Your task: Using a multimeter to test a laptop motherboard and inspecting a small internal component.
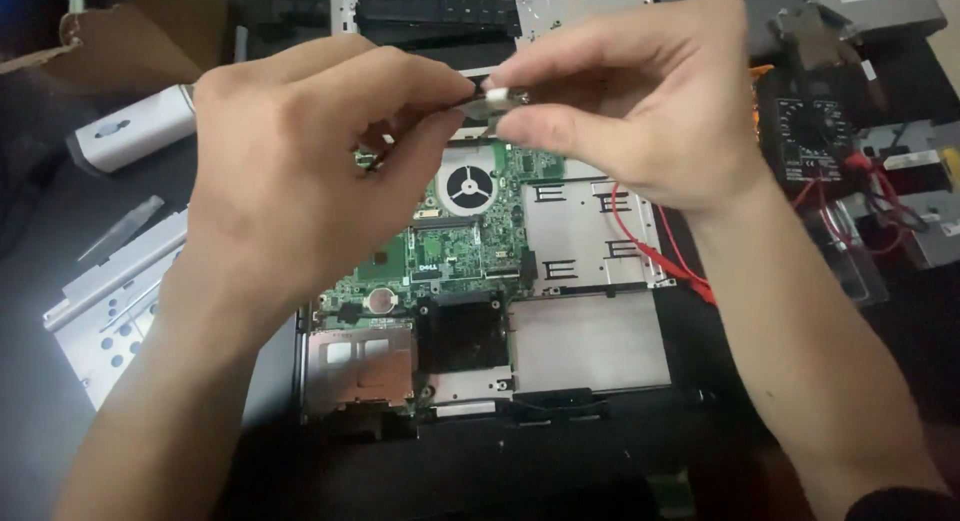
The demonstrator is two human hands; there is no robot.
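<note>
Both hands are raised above an opened laptop base [590,341]. My left hand [300,171] and my right hand [620,91] pinch the two ends of a small silver metal part [492,101] between thumbs and forefingers. Below them lies the green circuit board [450,251] with a round fan [468,187], a coin cell [380,299] and bare metal shielding plates [575,236]. What exactly the small part is, I cannot make out.
A silver perforated metal bracket [110,311] lies at the left, a white-grey handheld device [130,129] behind it. A black multimeter [812,136] with red leads [660,246] sits at the right. A keyboard panel [440,6] and a cardboard box [150,26] are at the back.
</note>
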